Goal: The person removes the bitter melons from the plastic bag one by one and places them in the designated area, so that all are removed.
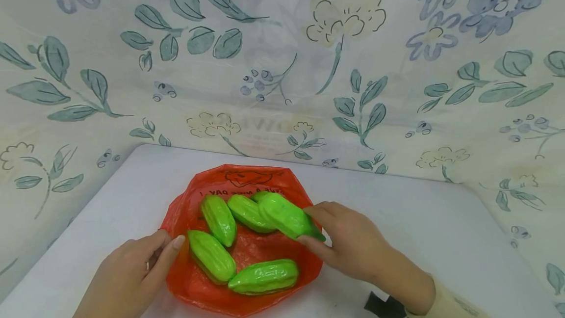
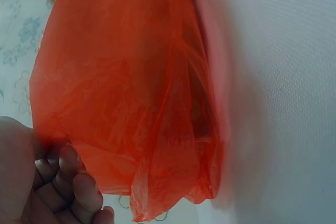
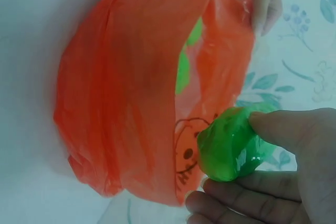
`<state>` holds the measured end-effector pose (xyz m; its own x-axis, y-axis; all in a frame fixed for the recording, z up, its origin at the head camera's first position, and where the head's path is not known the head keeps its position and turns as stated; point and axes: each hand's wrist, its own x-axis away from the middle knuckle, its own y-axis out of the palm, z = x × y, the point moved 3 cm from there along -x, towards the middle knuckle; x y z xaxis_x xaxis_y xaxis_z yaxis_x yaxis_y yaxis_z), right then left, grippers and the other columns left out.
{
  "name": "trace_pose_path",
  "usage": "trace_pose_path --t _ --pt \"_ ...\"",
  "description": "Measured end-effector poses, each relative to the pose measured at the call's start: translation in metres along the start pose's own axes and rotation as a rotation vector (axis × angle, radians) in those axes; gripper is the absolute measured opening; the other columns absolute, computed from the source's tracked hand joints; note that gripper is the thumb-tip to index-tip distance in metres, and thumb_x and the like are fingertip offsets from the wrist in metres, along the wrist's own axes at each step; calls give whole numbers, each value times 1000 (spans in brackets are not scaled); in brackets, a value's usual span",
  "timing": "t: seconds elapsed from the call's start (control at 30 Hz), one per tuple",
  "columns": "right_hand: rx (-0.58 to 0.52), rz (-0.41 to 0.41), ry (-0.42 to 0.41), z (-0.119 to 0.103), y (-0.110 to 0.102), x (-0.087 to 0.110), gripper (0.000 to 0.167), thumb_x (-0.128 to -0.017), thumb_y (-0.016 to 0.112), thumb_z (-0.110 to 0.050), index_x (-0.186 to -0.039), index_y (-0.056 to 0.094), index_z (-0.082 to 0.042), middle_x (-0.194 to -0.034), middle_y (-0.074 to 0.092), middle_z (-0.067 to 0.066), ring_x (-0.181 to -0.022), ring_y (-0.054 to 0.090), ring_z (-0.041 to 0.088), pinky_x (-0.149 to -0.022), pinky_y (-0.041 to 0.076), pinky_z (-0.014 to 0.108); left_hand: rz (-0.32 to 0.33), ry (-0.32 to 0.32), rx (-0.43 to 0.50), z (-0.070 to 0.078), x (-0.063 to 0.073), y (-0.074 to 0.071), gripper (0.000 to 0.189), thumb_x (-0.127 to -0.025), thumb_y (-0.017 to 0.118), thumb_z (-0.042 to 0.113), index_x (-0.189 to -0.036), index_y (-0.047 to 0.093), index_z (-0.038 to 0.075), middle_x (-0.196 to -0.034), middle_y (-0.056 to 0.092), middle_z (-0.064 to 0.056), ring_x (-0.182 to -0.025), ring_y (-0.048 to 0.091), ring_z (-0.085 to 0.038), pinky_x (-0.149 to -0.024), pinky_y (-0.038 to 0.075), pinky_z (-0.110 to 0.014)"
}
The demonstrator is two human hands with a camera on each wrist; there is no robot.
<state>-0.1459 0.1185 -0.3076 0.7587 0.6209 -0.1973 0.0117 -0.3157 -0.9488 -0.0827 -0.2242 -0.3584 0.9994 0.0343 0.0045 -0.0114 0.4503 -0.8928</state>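
A red plastic bag (image 1: 247,303) stands with its mouth wide on the white table, printed with lettering and a drawing. Several glossy green ridged gourds lie inside, among them a front gourd (image 1: 265,277) and a left gourd (image 1: 212,257). My left hand (image 1: 132,269) pinches the bag's left rim between thumb and fingers. My right hand (image 1: 353,239) holds a green gourd (image 1: 284,215) by its end, over the bag's right rim. Seen from the right wrist, that gourd (image 3: 233,142) sits between thumb and fingers, just outside the bag mouth (image 3: 181,145).
The white table (image 1: 441,239) spreads around the bag. A black object (image 1: 384,305) lies at the front edge, partly under the right forearm. Behind stands a backdrop cloth (image 1: 282,63) with leaves and flowers.
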Motion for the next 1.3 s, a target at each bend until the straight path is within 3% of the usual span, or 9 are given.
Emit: trace_pose_path --t 0.23,0.53,0.9,1.3 --pt "-5 26 104 9 -6 5 42 -96 78 -39 -129 69 -14 -120 71 -5 -106 68 13 -88 59 39 -13 -6 10 -1 -1 0 33 -107 58 43 -87 56 17 -67 46 3 -70 48 -16 -59 39 -27" --pt "-24 60 149 20 -8 13 42 -95 78 -39 -128 70 -14 -118 72 -5 -102 68 12 -86 60 37 -47 -27 16 -2 -2 0 34 -108 56 45 -89 56 16 -69 48 2 -72 49 -16 -62 42 -29" --pt "-44 128 238 39 -8 20 43 -94 80 -40 -126 71 -13 -114 74 -3 -101 71 16 -85 61 41 -18 -10 7 -2 0 0 35 -107 57 45 -87 54 16 -68 45 2 -71 48 -16 -59 40 -27" --pt "-65 125 359 60 -4 26 43 -95 78 -37 -127 70 -8 -111 75 2 -102 72 24 -84 61 45 -17 -11 9 -1 0 0 34 -107 58 44 -88 55 16 -69 46 2 -71 48 -16 -59 41 -27"
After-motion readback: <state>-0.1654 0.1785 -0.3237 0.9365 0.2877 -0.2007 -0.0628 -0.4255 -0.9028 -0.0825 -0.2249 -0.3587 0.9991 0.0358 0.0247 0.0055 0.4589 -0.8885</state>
